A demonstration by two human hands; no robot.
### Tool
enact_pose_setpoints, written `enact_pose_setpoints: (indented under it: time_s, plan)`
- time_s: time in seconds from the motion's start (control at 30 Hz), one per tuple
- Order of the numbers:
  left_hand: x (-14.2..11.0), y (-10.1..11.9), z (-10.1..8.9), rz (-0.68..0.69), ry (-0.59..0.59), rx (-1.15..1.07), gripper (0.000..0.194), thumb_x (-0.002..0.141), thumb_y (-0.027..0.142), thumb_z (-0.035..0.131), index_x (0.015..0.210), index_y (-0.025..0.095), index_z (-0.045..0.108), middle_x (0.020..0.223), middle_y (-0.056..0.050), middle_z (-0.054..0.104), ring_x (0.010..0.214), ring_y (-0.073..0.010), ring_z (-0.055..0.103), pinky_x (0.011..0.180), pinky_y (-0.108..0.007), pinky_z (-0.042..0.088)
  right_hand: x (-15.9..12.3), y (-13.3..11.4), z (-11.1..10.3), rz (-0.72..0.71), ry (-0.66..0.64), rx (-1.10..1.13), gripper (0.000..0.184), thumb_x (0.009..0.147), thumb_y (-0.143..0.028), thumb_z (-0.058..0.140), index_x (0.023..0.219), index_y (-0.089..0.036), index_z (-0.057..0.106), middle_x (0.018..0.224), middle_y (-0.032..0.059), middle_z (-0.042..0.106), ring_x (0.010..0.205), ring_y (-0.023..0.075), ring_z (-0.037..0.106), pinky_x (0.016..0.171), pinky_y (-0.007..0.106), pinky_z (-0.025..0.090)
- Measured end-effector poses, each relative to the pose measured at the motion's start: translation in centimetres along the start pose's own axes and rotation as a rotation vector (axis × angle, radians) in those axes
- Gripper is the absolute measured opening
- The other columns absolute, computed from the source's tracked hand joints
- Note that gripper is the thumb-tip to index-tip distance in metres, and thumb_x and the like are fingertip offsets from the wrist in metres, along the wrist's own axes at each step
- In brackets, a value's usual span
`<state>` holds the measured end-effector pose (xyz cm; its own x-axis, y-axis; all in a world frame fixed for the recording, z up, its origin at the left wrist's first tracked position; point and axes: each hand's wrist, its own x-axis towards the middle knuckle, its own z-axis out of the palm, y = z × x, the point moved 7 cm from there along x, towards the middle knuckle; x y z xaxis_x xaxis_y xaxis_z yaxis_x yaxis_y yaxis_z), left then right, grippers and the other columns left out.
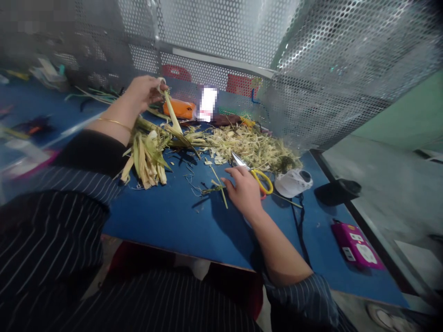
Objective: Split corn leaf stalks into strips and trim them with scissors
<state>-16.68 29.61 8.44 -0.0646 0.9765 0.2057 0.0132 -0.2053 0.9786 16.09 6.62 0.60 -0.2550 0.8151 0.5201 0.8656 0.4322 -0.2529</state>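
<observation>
Raised at the left, my left hand (145, 92) pinches the top end of a pale corn husk strip (174, 114), which hangs down over the pile. Below it lies a bunch of dry corn husks (148, 159), yellow-green and spread out on the blue table. My right hand (244, 191) is low over the table with its fingers apart and holds nothing I can see. Just beyond it lie scissors (262, 181) with yellow and red handles, their blades pointing away to the left. A few thin green stems (218, 186) lie by its fingertips.
Shredded husk scraps (254, 146) are heaped along the back, before a perforated metal screen (224, 27). An orange packet (180, 109) and a bright, blurred-out phone-like rectangle (208, 102) stand behind. On the right are a white roll (293, 183), a black cup (337, 191) and a purple power strip (356, 244).
</observation>
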Motion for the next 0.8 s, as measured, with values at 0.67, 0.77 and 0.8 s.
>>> enact_pose_setpoints:
  time_s: [0.67,0.77,0.8]
  plan:
    - [-9.0,6.3,11.3,0.376,-0.227,-0.074,0.012,0.077,0.024,0.072,0.084,0.018,0.064,0.076,0.0,0.07,0.072,-0.0112,0.064,0.076,-0.03,0.053,0.6,1.2,-1.2,0.092,0.072,0.123,0.023,0.09,-0.032,0.055,0.101,-0.018,0.07,0.099,0.0102,0.067,0.084,0.0221,0.064,0.076,0.035,0.049]
    - [-12.4,6.0,14.1,0.411,-0.317,0.037,0.01,0.077,0.022,0.07,0.083,0.014,0.067,0.075,-0.003,0.071,0.066,-0.0112,0.065,0.069,-0.028,0.053,0.7,1.8,-2.1,0.143,0.199,0.354,0.024,0.089,-0.036,0.057,0.103,-0.02,0.068,0.096,0.008,0.067,0.085,0.0204,0.063,0.079,0.036,0.051]
    - [-13.6,5.8,15.1,0.421,-0.364,0.099,0.011,0.077,0.022,0.069,0.083,0.013,0.068,0.075,-0.004,0.072,0.064,-0.0112,0.065,0.067,-0.027,0.052,0.7,2.2,-2.3,0.177,0.241,0.476,0.027,0.088,-0.038,0.059,0.108,-0.022,0.066,0.098,0.0073,0.067,0.085,0.0194,0.063,0.079,0.036,0.052]
